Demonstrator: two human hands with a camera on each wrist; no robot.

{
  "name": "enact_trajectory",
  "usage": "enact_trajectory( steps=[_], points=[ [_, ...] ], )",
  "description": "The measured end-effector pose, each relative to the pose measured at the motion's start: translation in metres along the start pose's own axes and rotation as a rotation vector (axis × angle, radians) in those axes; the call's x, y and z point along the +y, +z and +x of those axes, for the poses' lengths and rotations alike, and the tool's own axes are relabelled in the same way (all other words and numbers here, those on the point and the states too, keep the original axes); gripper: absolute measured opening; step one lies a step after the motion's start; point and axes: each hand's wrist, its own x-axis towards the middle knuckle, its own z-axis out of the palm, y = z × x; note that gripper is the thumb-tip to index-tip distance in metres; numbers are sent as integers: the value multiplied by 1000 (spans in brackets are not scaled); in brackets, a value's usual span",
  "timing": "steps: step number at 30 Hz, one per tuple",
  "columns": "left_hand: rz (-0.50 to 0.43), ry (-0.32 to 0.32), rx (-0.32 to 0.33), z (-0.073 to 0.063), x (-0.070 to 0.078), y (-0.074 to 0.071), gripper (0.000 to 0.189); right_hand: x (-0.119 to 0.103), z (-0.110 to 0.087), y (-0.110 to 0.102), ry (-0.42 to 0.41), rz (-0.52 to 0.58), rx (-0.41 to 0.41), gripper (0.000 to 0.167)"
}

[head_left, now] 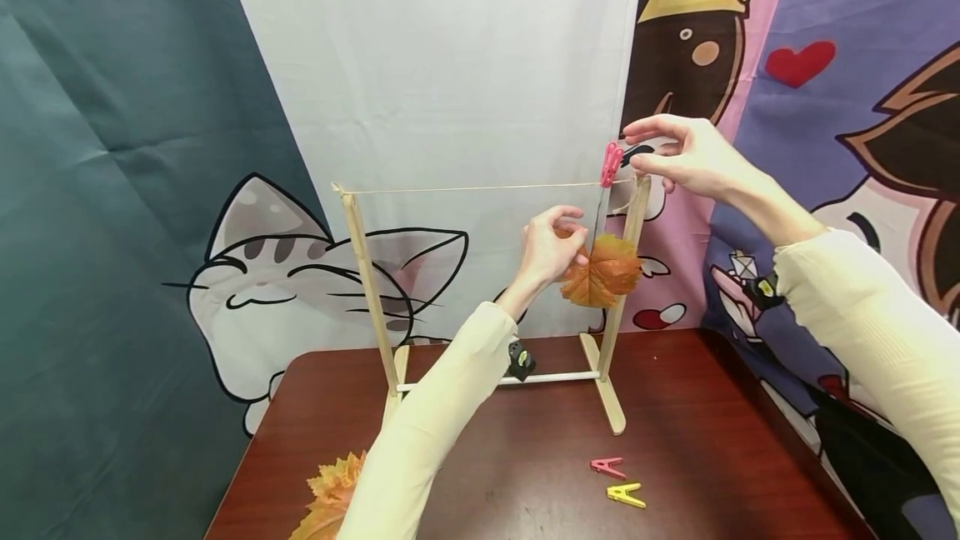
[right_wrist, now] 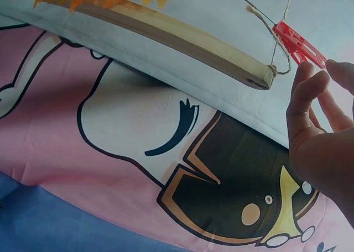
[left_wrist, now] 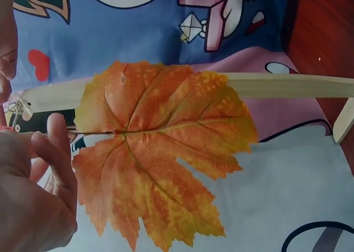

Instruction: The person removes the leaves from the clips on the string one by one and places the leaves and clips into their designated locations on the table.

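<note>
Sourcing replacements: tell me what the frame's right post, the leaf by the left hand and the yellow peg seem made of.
Right post: wood, apparently unvarnished; pale, dull surface.
Leaf: probably artificial fabric, matte; seemingly printed colour blotches, clear veins.
Yellow peg: likely plastic, smooth; one even, bright colour.

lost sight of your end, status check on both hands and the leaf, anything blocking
Left hand at orange autumn leaf, right hand at pink clothespin. Leaf hangs from string by clothespin. No obstruction seen.
</note>
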Motion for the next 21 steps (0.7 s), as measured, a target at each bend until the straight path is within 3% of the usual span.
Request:
enact_trajectory(
  steps=[12, 21],
  points=[
    [-36, 23, -11, 5, 3, 11, 27, -5, 7, -1, -8, -16, -74, 45],
    [-7, 46, 11, 7, 3, 17, 24, -9, 11, 1, 18, -32, -107, 46]
  ],
)
